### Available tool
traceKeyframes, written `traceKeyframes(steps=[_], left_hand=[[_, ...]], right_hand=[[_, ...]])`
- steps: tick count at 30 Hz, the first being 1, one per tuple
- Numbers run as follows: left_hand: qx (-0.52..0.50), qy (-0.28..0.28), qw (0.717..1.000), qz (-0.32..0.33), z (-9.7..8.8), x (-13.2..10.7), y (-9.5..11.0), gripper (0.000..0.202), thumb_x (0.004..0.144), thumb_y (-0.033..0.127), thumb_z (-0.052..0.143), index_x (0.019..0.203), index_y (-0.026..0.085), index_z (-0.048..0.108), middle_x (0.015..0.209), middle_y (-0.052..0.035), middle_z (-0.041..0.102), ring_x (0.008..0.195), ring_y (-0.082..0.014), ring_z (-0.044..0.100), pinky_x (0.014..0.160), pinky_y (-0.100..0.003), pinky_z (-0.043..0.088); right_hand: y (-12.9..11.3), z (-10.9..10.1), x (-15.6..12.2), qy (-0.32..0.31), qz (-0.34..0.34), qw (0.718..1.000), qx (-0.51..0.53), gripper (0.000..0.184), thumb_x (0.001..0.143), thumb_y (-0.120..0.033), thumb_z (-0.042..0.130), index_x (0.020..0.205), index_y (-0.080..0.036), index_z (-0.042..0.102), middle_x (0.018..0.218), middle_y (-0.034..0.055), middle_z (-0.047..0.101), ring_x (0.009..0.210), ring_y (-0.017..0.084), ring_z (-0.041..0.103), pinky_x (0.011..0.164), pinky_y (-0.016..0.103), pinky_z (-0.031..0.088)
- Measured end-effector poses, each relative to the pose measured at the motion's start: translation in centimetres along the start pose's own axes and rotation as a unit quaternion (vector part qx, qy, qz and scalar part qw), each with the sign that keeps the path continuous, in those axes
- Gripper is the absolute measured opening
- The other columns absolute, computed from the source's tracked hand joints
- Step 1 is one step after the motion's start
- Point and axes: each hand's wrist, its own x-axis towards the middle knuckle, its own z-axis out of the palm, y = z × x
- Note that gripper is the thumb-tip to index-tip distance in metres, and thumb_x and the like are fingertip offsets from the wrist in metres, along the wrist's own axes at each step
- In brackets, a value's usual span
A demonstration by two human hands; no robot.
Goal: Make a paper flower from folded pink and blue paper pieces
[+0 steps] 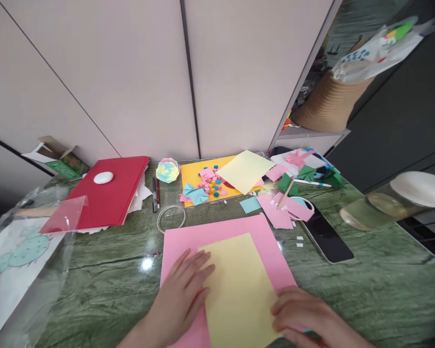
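Note:
A pale yellow sheet of paper [239, 285] lies over a larger pink sheet [217, 232] on the green marbled table. My left hand [183, 292] rests along the yellow sheet's left edge, fingers stretched out and partly on the pink sheet. At the lower right edge of the yellow sheet, my right hand [304, 311] has its fingers curled over the paper, with the thumb tucked low. A sliver of blue shows beside that thumb; what it belongs to is hidden.
A phone [328, 234] and a glass jar [373, 210] stand right. Behind are paper scraps [275, 208], a yellow square [245, 171], a paper rosette [167, 170] and a white ring [171, 218]. Left are a red folder [105, 200] and a plastic sleeve [54, 256].

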Motion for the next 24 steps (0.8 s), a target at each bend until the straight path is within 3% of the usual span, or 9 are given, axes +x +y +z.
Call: traceKeyframes(steps=[3, 6, 8, 10, 12, 15, 18, 21, 24], left_hand=[[-0.030, 0.161, 0.986, -0.028, -0.2, -1.2, 0.2, 0.037, 0.082, 0.010, 0.043, 0.118, 0.017, 0.049, 0.131, -0.0117, 0.045, 0.127, -0.0246, 0.036, 0.099, -0.045, 0.040], [0.024, 0.228, 0.970, 0.079, 0.2, -2.1, 1.4, 0.029, 0.082, 0.015, 0.047, 0.110, 0.022, 0.054, 0.130, -0.0054, 0.046, 0.125, -0.0218, 0.038, 0.101, -0.042, 0.039], [0.100, 0.185, 0.963, 0.172, 0.8, -2.0, 2.6, 0.025, 0.083, 0.018, 0.051, 0.106, 0.026, 0.058, 0.131, 0.0016, 0.047, 0.126, -0.0165, 0.036, 0.108, -0.037, 0.031], [0.124, 0.156, 0.959, 0.199, 1.5, -1.4, 3.7, 0.025, 0.084, 0.019, 0.050, 0.105, 0.029, 0.059, 0.133, 0.0074, 0.045, 0.126, -0.0121, 0.035, 0.112, -0.033, 0.020], [0.144, 0.129, 0.959, 0.205, 2.0, -0.6, 4.3, 0.027, 0.085, 0.022, 0.049, 0.110, 0.028, 0.058, 0.132, 0.0059, 0.046, 0.124, -0.0142, 0.038, 0.113, -0.041, 0.015], [0.184, 0.069, 0.959, 0.204, 2.4, 0.0, 4.2, 0.031, 0.088, 0.029, 0.042, 0.117, 0.023, 0.054, 0.132, -0.0011, 0.047, 0.121, -0.0190, 0.041, 0.111, -0.049, 0.009], [0.194, 0.010, 0.965, 0.177, 2.5, -0.1, 3.7, 0.039, 0.090, 0.034, 0.036, 0.124, 0.019, 0.049, 0.137, -0.0066, 0.041, 0.123, -0.0224, 0.040, 0.109, -0.051, 0.004], [0.184, -0.006, 0.970, 0.161, 2.8, -0.5, 3.5, 0.041, 0.091, 0.033, 0.034, 0.127, 0.019, 0.045, 0.140, -0.0076, 0.036, 0.124, -0.0236, 0.038, 0.109, -0.051, 0.004], [0.168, -0.010, 0.975, 0.148, 3.0, -0.7, 3.5, 0.040, 0.090, 0.029, 0.034, 0.127, 0.018, 0.045, 0.139, -0.0078, 0.038, 0.123, -0.0239, 0.040, 0.110, -0.049, 0.005]], right_hand=[[1.6, -1.4, 0.8, -0.042, 0.098, 0.992, 0.070, 0.013, 0.085, -0.024, 0.049, 0.086, -0.022, 0.062, 0.083, 0.0012, 0.066, 0.080, 0.013, 0.061, 0.073, 0.025, 0.049], [3.0, -2.1, 2.5, -0.087, 0.165, 0.979, 0.082, 0.020, 0.086, -0.033, 0.047, 0.086, -0.021, 0.063, 0.079, 0.0011, 0.064, 0.071, 0.013, 0.057, 0.065, 0.025, 0.045], [3.4, -2.1, 3.9, -0.092, 0.179, 0.976, 0.088, 0.023, 0.087, -0.035, 0.044, 0.087, -0.020, 0.062, 0.078, 0.0002, 0.063, 0.067, 0.012, 0.054, 0.059, 0.022, 0.042], [3.6, -1.8, 5.0, -0.078, 0.178, 0.976, 0.096, 0.025, 0.088, -0.035, 0.042, 0.087, -0.020, 0.062, 0.079, -0.0002, 0.063, 0.067, 0.012, 0.054, 0.058, 0.021, 0.041], [3.6, -1.1, 5.5, -0.050, 0.175, 0.980, 0.084, 0.026, 0.089, -0.034, 0.039, 0.086, -0.020, 0.061, 0.081, 0.0002, 0.063, 0.071, 0.012, 0.056, 0.060, 0.022, 0.042], [3.8, 0.4, 4.8, 0.080, 0.143, 0.986, -0.029, 0.021, 0.088, -0.028, 0.042, 0.101, -0.021, 0.058, 0.096, 0.0048, 0.064, 0.087, 0.016, 0.058, 0.074, 0.029, 0.046], [3.6, 2.4, 3.1, 0.215, 0.012, 0.955, -0.202, 0.030, 0.082, -0.019, 0.051, 0.112, -0.020, 0.054, 0.111, 0.0090, 0.061, 0.108, 0.022, 0.051, 0.090, 0.039, 0.039], [3.2, 4.3, 2.1, 0.183, -0.153, 0.934, -0.265, 0.029, 0.085, -0.015, 0.041, 0.107, -0.022, 0.060, 0.105, 0.0044, 0.065, 0.110, 0.019, 0.051, 0.097, 0.038, 0.034], [3.6, 5.1, 2.2, 0.089, -0.189, 0.922, -0.327, 0.032, 0.087, -0.020, 0.039, 0.112, -0.020, 0.059, 0.117, 0.0030, 0.061, 0.115, 0.020, 0.049, 0.103, 0.038, 0.029]])
